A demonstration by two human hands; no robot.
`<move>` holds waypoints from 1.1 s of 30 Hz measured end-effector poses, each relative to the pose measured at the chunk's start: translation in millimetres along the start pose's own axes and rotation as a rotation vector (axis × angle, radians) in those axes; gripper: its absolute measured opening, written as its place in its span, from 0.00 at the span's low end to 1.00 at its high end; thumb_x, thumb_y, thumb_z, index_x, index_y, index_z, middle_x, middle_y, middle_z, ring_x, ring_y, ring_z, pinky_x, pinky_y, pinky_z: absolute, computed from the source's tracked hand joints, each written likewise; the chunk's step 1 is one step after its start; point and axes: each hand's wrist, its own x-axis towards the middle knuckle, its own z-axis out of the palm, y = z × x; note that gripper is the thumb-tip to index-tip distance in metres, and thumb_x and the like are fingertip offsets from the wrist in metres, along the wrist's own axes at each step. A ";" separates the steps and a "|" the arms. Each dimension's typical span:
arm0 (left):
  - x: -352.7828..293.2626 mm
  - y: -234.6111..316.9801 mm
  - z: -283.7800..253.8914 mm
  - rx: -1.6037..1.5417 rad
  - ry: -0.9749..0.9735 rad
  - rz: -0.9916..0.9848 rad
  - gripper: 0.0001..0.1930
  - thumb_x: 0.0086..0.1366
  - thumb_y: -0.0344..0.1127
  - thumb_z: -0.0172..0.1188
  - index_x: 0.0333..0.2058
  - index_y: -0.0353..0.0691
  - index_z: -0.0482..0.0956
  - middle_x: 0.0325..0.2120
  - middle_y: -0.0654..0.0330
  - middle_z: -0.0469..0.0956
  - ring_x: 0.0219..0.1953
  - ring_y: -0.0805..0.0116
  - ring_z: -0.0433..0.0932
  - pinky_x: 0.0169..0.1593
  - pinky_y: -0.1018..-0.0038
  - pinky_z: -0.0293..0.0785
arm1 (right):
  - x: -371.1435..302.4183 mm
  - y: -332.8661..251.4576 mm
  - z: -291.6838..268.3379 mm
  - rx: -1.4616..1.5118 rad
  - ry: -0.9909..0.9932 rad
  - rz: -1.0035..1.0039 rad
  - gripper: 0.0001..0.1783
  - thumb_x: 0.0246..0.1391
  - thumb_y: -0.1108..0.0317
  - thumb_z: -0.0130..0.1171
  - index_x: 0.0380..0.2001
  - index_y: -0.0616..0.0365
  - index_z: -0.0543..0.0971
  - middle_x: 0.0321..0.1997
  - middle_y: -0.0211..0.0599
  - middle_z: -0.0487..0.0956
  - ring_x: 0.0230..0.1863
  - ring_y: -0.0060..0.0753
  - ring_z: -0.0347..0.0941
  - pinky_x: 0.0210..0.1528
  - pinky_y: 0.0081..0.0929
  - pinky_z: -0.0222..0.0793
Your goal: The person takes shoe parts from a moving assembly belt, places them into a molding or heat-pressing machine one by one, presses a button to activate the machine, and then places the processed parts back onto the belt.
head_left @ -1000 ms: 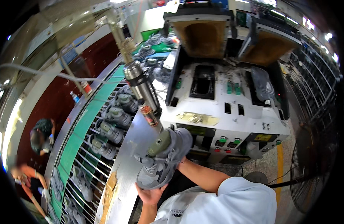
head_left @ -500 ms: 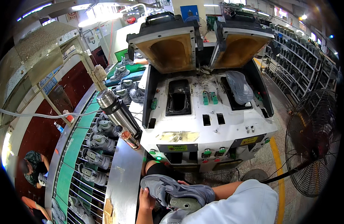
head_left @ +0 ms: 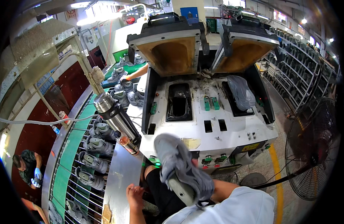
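Loosely curled and empty, the fingers of our left hand [head_left: 135, 194] hung near the metal desk [head_left: 121, 173]! Our right hand [head_left: 194, 162], mostly hidden, had its fingers closed on the grey shoe [head_left: 175, 156], tilted up before our lap. Right behind it, we faced the white machine [head_left: 168, 132], both lids raised! On the desk, a steel flask [head_left: 116, 116] stood beside a dark-capped bottle [head_left: 127, 143]; farther left, we had grey shoes lining the roller rack [head_left: 79, 190]; rightward, a fan [head_left: 310, 149].
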 end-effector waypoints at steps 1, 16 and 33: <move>4.3 -3.0 -27.7 -0.014 0.100 0.034 0.09 0.64 0.34 0.52 0.42 0.42 0.67 0.24 0.62 0.73 0.28 0.67 0.74 0.38 0.68 0.74 | 6.5 -5.6 57.7 0.104 0.120 -0.027 0.47 0.46 0.39 0.52 0.65 0.55 0.57 0.62 0.52 0.65 0.60 0.53 0.65 0.66 0.48 0.57; -4.0 -52.2 -217.3 0.529 0.552 0.290 0.03 0.61 0.26 0.50 0.31 0.42 0.66 0.17 0.61 0.67 0.17 0.71 0.66 0.17 0.75 0.66 | 182.1 -309.1 144.2 -1.930 1.364 -0.893 0.56 0.28 0.51 0.72 0.60 0.67 0.59 0.55 0.53 0.71 0.53 0.44 0.70 0.54 0.35 0.65; -19.0 -13.3 -145.3 0.903 0.593 0.209 0.12 0.61 0.36 0.53 0.35 0.31 0.73 0.26 0.53 0.77 0.29 0.64 0.75 0.37 0.68 0.74 | 245.8 -352.3 76.7 -2.257 2.036 -0.099 0.63 0.28 0.36 0.67 0.66 0.54 0.55 0.65 0.54 0.63 0.65 0.50 0.61 0.63 0.37 0.61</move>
